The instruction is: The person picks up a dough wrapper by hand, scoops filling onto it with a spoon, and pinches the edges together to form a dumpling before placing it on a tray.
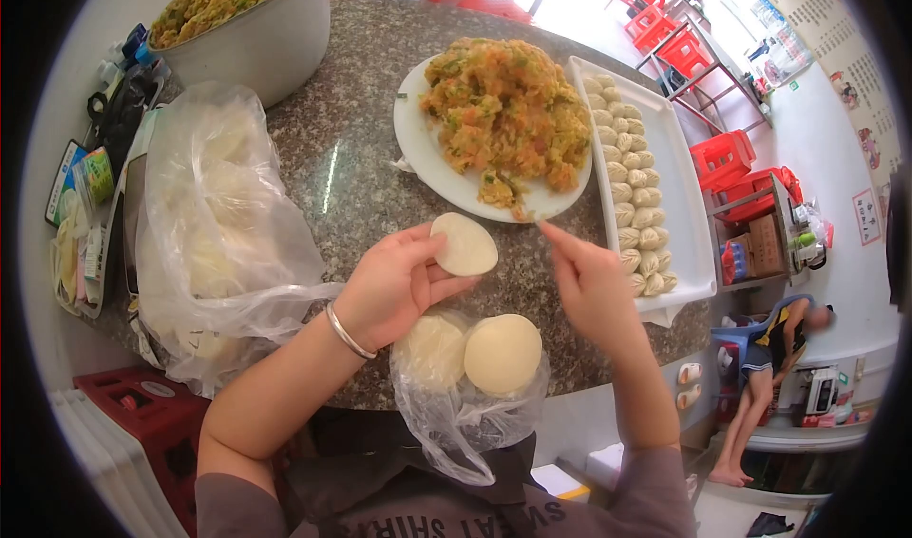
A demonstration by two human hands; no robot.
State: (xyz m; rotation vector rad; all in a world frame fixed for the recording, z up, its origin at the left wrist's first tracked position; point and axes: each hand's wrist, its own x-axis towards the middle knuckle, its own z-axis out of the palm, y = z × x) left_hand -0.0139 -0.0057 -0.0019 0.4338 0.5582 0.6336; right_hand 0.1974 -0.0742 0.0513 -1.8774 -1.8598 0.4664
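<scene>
My left hand point(388, 280) holds a round, pale dough wrapper point(465, 245) between thumb and fingers, above the counter. My right hand point(598, 286) is closed at the near edge of a white plate point(410, 137), its fingertips around something thin that I cannot make out. A large mound of orange-and-green chopped filling point(508, 111) is heaped on that plate. Below my hands, two stacks of round wrappers lie on a clear plastic bag point(465, 424); the right stack point(503, 354) is uncovered, while plastic partly covers the left one point(432, 350).
Rows of pleated buns point(624, 172) fill the left side of a white tray point(679, 196). A large metal pot point(256, 58) of filling stands at the back left. More wrappers lie in a plastic bag point(223, 225). Another person point(760, 377) sits at the far right.
</scene>
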